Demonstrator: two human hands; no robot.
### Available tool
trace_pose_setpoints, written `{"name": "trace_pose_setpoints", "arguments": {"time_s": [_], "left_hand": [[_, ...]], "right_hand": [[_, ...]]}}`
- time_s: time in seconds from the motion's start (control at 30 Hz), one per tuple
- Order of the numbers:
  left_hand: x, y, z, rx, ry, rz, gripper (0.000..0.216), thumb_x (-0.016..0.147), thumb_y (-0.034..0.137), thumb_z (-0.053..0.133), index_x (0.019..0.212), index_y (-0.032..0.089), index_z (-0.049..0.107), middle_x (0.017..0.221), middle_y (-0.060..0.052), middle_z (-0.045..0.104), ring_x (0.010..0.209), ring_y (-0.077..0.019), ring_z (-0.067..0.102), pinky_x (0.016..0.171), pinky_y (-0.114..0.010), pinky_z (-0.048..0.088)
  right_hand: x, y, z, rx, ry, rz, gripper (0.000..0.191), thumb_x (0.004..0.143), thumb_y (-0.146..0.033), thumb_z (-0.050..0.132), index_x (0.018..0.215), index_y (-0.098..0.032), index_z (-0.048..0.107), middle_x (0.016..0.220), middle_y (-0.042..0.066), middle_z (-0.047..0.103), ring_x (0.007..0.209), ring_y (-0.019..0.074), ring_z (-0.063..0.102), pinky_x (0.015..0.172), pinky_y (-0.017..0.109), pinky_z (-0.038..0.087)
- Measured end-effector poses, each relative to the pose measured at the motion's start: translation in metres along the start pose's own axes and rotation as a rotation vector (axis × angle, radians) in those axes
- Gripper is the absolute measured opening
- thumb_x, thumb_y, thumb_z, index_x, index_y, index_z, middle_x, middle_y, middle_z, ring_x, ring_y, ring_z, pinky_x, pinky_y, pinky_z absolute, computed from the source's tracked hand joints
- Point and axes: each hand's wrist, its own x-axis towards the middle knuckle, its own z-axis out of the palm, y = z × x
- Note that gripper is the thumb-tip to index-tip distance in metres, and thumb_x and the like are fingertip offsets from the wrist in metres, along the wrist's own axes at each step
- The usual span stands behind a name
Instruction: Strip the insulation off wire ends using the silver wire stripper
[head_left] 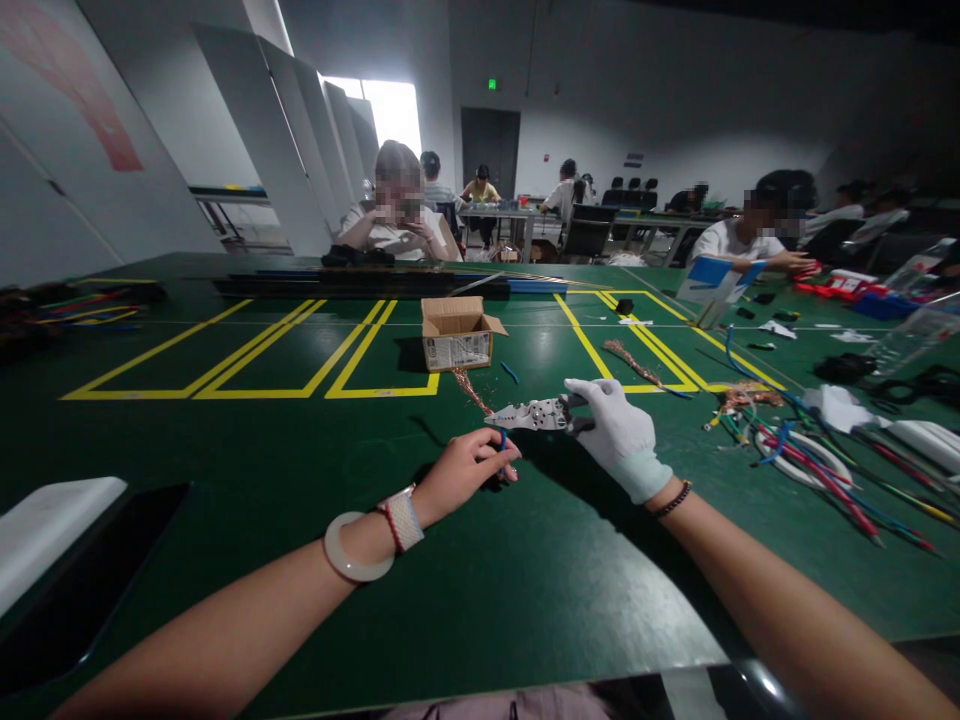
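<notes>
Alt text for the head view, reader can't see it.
A gloved right hand holds wire-stripping pliers while a bare left hand pinches a blue wire near the jaws, over a green table marked with yellow lines. Copper strands lie between the pliers and an open cardboard box; coloured wires lie at right; people sit beyond.

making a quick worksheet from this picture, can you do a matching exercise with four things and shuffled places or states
Things
1. silver metal pliers
2. small brown cardboard box
3. flat glossy black slab
4. bare left hand

Places or states
A. top flaps open
B. pinching a thin blue wire
C. gripped by the white-gloved right hand
D. lying on the left side of the green table

Pairs: 1-C; 2-A; 3-D; 4-B
</notes>
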Motion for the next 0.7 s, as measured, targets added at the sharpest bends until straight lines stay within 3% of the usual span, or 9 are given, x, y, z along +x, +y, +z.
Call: {"name": "trace_pose_setpoints", "arguments": {"time_s": [0.2, 0.43, 0.7], "left_hand": [[-0.0003, 0.0034, 0.0008, 0.020, 0.024, 0.025, 0.026, 0.085, 0.038, 0.062, 0.090, 0.012, 0.061, 0.074, -0.007, 0.071, 0.073, -0.0182, 0.068, 0.068, -0.030, 0.053], [-0.0009, 0.0027, 0.0022, 0.039, 0.033, 0.009, 0.023, 0.084, 0.034, 0.063, 0.091, 0.012, 0.061, 0.075, -0.006, 0.071, 0.073, -0.0182, 0.068, 0.068, -0.029, 0.053], [-0.0023, 0.0060, 0.0011, 0.047, 0.011, 0.034, 0.027, 0.086, 0.039, 0.061, 0.091, 0.013, 0.061, 0.077, -0.006, 0.071, 0.075, -0.0189, 0.069, 0.068, -0.030, 0.054]], "right_hand": [[0.0006, 0.0003, -0.0017, -0.003, -0.032, 0.010, 0.050, 0.072, -0.019, 0.059, 0.122, -0.027, 0.056, 0.114, 0.005, 0.058, 0.084, 0.0193, 0.063, 0.056, 0.025, 0.045], [-0.0013, 0.0030, 0.0035, 0.067, 0.022, -0.013, 0.055, 0.072, -0.020, 0.058, 0.126, -0.028, 0.051, 0.120, 0.004, 0.055, 0.087, 0.0171, 0.062, 0.059, 0.024, 0.046], [-0.0004, 0.0048, 0.0045, 0.056, 0.036, 0.014, 0.059, 0.070, -0.017, 0.057, 0.127, -0.028, 0.050, 0.121, 0.005, 0.055, 0.075, 0.0148, 0.061, 0.057, 0.025, 0.046]]}}
